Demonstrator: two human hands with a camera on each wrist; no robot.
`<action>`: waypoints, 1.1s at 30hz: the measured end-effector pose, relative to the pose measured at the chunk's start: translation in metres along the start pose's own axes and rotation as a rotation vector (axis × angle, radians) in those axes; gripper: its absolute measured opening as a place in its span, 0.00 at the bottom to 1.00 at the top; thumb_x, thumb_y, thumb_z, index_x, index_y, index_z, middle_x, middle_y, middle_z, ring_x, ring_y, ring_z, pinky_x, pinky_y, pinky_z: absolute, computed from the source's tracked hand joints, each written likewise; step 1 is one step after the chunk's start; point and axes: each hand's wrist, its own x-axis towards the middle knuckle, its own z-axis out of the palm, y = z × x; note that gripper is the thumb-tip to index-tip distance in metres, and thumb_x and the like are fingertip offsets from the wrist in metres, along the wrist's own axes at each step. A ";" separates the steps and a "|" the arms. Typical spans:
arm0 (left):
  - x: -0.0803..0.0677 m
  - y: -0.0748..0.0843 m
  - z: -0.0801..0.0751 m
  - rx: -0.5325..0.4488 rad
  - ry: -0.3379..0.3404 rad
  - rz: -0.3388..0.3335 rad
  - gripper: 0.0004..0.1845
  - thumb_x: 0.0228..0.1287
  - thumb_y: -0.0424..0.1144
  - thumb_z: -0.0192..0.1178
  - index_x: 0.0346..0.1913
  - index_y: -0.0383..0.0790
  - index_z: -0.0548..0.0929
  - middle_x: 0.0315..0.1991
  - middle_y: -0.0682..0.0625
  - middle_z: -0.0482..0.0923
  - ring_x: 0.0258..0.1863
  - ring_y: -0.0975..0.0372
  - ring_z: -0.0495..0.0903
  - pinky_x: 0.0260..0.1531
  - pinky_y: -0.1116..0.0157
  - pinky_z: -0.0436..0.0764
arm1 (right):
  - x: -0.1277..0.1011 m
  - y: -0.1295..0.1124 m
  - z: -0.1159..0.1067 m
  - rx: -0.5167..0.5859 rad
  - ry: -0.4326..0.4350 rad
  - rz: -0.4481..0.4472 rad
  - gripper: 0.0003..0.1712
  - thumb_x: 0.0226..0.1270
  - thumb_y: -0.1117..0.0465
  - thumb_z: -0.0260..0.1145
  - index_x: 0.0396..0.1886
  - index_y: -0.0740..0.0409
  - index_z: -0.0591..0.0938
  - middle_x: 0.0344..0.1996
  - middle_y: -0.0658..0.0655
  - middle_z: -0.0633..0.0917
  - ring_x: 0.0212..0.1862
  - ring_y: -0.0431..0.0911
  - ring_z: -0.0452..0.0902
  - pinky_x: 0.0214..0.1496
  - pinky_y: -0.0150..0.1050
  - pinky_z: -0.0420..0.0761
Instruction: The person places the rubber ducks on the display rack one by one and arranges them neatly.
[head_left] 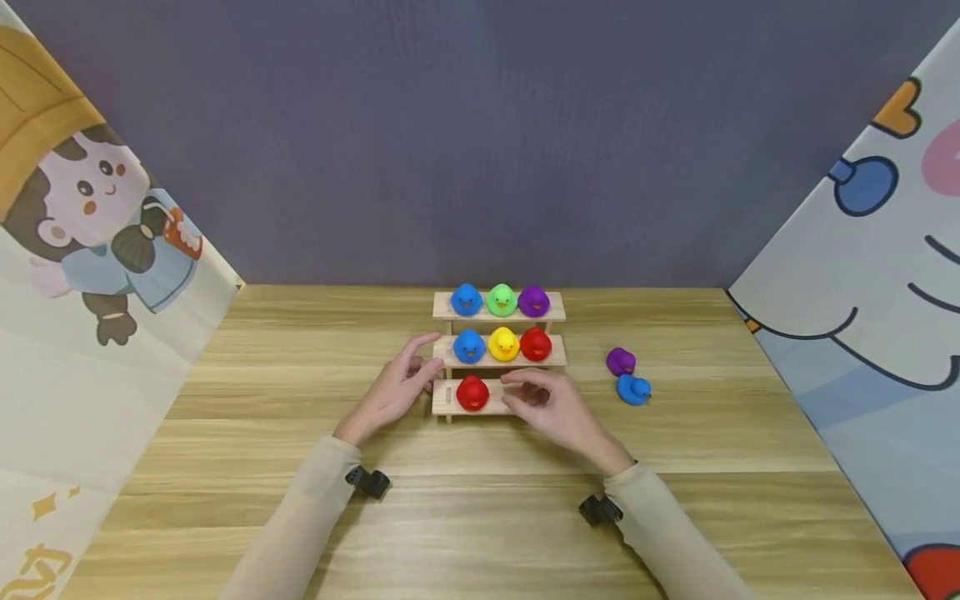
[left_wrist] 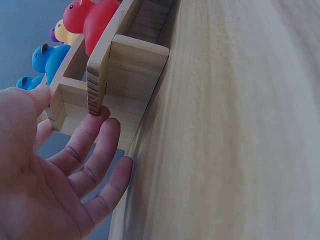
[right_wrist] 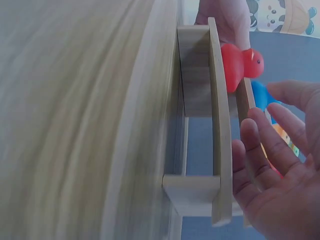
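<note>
A three-step wooden stand (head_left: 557, 361) holds small rubber ducks. On its lowest step, toward the left end, sits a red duck (head_left: 472, 393). My left hand (head_left: 392, 390) is at the stand's left end, fingers spread; in the left wrist view its fingertips (left_wrist: 102, 112) are right at the plank's end. My right hand (head_left: 553, 406) is over the right part of the lowest step, fingers gently bent and nothing between them. A blue duck (head_left: 469, 346), a yellow duck (head_left: 503, 343) and another red duck (head_left: 536, 343) line the middle step.
Along the top step are a blue duck (head_left: 467, 300), a green duck (head_left: 502, 300) and a purple duck (head_left: 534, 301). Right of the stand, another purple duck (head_left: 621, 361) and blue duck (head_left: 633, 389) lie on the wooden table (head_left: 465, 517). A dark panel (head_left: 480, 142) rises behind.
</note>
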 end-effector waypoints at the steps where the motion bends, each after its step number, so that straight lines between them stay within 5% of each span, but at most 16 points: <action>1: 0.000 0.000 0.000 0.000 0.000 0.000 0.30 0.86 0.54 0.51 0.82 0.53 0.63 0.36 0.44 0.85 0.37 0.56 0.85 0.47 0.57 0.81 | -0.001 0.001 -0.002 0.001 0.006 0.006 0.16 0.69 0.62 0.76 0.56 0.58 0.90 0.45 0.52 0.93 0.39 0.44 0.84 0.45 0.36 0.85; 16: 0.000 -0.001 -0.001 0.000 0.005 0.005 0.29 0.86 0.52 0.52 0.82 0.53 0.64 0.36 0.44 0.86 0.37 0.56 0.85 0.46 0.57 0.81 | -0.011 0.021 -0.026 0.001 0.104 0.019 0.13 0.70 0.62 0.76 0.53 0.56 0.91 0.38 0.52 0.92 0.37 0.44 0.84 0.43 0.34 0.86; 33: 0.003 -0.002 0.000 0.006 0.009 -0.010 0.28 0.86 0.52 0.52 0.82 0.55 0.64 0.37 0.45 0.86 0.38 0.55 0.85 0.48 0.56 0.81 | -0.026 0.045 -0.062 -0.043 0.202 0.046 0.13 0.70 0.64 0.76 0.52 0.56 0.92 0.42 0.57 0.93 0.39 0.36 0.84 0.44 0.32 0.86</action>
